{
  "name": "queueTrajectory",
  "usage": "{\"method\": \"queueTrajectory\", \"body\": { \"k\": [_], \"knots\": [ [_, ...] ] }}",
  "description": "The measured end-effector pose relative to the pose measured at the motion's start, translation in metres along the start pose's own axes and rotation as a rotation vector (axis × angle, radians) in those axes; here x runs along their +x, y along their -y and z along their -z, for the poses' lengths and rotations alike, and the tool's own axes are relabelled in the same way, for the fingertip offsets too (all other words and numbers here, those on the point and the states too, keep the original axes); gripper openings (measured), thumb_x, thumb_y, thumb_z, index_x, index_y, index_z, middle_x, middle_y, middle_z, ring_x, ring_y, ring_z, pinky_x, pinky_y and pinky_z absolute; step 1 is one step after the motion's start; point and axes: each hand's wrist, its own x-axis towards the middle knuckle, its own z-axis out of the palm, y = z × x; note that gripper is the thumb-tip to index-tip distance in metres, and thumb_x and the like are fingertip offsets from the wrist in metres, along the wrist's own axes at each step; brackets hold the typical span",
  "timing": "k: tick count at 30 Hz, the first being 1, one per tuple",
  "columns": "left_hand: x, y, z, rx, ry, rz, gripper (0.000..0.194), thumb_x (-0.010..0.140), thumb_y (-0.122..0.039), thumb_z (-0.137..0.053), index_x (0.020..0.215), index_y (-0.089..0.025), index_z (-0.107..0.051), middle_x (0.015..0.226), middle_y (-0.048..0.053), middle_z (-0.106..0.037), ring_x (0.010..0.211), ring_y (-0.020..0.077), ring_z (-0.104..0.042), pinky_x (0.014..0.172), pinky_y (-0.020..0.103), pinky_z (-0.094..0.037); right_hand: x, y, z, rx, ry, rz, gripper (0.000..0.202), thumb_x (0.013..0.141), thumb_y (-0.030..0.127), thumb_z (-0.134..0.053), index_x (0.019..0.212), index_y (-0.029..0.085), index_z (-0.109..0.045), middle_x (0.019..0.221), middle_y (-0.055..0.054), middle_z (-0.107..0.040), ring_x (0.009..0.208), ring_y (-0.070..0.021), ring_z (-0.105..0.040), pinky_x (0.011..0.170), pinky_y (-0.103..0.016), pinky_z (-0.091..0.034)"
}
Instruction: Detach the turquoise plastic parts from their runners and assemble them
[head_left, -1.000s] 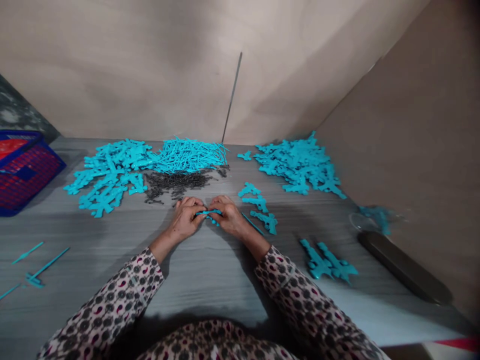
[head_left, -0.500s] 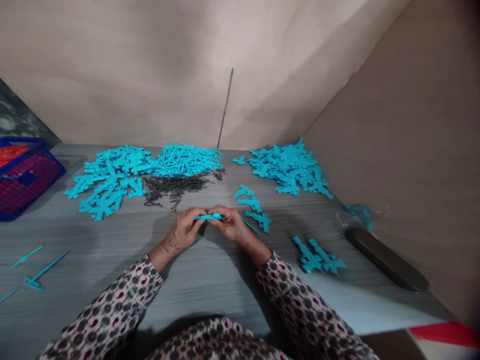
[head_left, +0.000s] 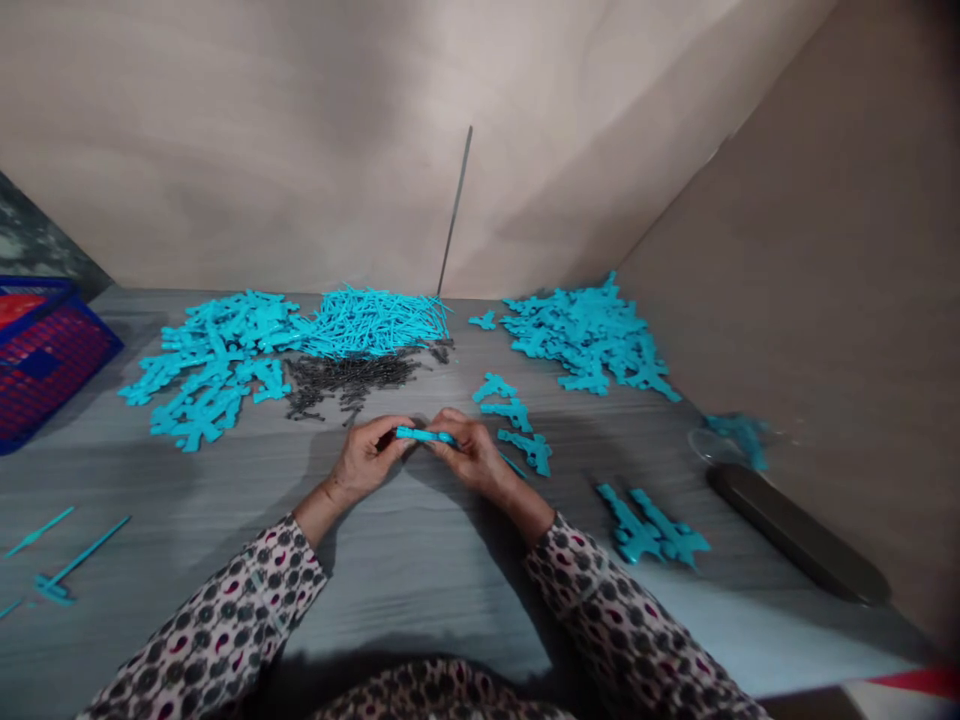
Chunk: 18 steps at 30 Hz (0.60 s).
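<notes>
Between my two hands, above the middle of the table, is a turquoise plastic toy gun part (head_left: 424,435), seen edge-on and lying roughly level. My left hand (head_left: 366,458) pinches its left end between thumb and fingers. The right end is gripped by my right hand (head_left: 474,456), whose fingertips cover some of it. Just right of that hand lie several turquoise toy gun halves (head_left: 529,448) in a short column. A thin turquoise rod (head_left: 514,466) shows partly behind the right wrist.
Along the back lie a left pile of turquoise gun parts (head_left: 225,345), thin turquoise rods (head_left: 379,322), dark small pieces (head_left: 349,380) and a right pile (head_left: 589,335). Two joined-looking guns (head_left: 652,528) lie at right, near a dark elongated object (head_left: 799,530). A blue basket (head_left: 56,365) stands left.
The held part has turned a little in my fingers, and my right fingertips sit differently on its end. The whole view has shifted slightly; the piles look the same.
</notes>
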Motion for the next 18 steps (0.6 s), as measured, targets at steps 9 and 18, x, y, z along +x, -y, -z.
{"method": "queueTrajectory", "body": {
  "k": [9,18],
  "knots": [
    [-0.0053,-0.0074,-0.0038,-0.08,0.024,0.086,0.028,0.083,-0.038,-0.063,0.086,-0.012,-0.071,0.065,0.003,-0.064,0.057,0.0121,-0.054,0.056,0.021,-0.043,-0.0011,0.0007,0.0047,0.245,0.064,-0.116,0.033,0.083,0.049,-0.068,0.081,0.016,-0.071,0.076,-0.002,-0.058,0.07,-0.0139,-0.054,0.066,-0.026,-0.041],
    [-0.0068,-0.009,-0.0045,-0.11,0.009,0.129,0.025,0.082,-0.037,-0.062,0.082,-0.013,-0.068,0.064,0.002,-0.063,0.058,0.0128,-0.055,0.055,0.021,-0.042,-0.0007,-0.0046,0.0025,0.262,0.079,-0.153,0.031,0.08,0.046,-0.07,0.085,0.016,-0.072,0.076,-0.001,-0.06,0.07,-0.0129,-0.054,0.066,-0.024,-0.042]
  ]
}}
